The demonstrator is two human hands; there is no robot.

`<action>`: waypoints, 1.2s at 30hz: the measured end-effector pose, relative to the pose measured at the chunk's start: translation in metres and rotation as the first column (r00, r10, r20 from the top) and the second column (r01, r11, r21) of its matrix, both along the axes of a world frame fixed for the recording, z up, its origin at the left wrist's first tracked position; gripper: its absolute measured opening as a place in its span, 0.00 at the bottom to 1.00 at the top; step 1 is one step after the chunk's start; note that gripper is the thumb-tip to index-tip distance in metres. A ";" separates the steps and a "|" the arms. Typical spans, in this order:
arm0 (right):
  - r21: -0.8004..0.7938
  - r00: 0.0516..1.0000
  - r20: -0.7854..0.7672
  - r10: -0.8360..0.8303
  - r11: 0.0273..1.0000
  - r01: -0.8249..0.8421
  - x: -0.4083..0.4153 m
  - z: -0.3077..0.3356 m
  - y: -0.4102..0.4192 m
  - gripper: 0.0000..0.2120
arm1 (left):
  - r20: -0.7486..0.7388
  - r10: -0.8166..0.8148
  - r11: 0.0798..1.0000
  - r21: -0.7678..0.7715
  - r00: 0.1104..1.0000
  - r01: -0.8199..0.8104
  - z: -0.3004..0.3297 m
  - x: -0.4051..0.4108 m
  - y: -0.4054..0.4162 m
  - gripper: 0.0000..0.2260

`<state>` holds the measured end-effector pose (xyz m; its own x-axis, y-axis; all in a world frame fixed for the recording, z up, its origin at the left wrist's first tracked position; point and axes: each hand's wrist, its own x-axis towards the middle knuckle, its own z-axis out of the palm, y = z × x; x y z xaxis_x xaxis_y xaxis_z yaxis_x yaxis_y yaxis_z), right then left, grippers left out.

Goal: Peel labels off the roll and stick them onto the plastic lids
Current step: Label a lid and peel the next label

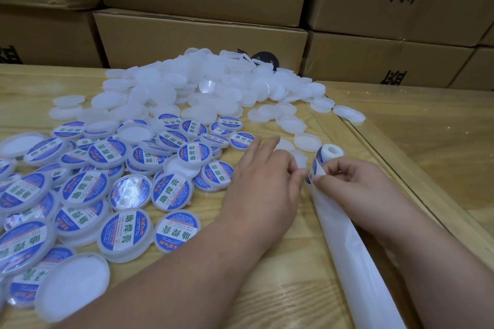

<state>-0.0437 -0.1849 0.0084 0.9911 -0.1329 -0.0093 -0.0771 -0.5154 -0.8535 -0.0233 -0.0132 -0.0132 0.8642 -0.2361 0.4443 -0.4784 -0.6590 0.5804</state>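
Stacked cardboard boxes (203, 32) stand behind a light wooden table (427, 128)

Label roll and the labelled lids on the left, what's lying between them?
In the head view, the left hand and some bare wooden table lie between the label roll and the labelled lids.

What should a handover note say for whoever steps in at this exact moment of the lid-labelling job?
Left hand: fingertips pinching at the edge of a label on the roll.
Right hand: grips the label roll, with its spent backing strip trailing toward the person.
Done: labelled lids piled at left.
Left: plain lids heaped at the back, with some loose ones just beyond the hands.
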 end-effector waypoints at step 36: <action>0.232 0.974 0.099 0.204 0.947 -0.222 -0.007 0.007 0.012 0.09 | -0.110 -0.135 0.922 -0.378 0.985 0.084 0.006 -0.002 0.007 0.08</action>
<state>-0.0504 -0.1731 0.0156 0.9952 0.0788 0.0587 0.0794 -0.2924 -0.9530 -0.0253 -0.0060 -0.0070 0.8991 -0.1725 0.4024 -0.4377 -0.3322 0.8355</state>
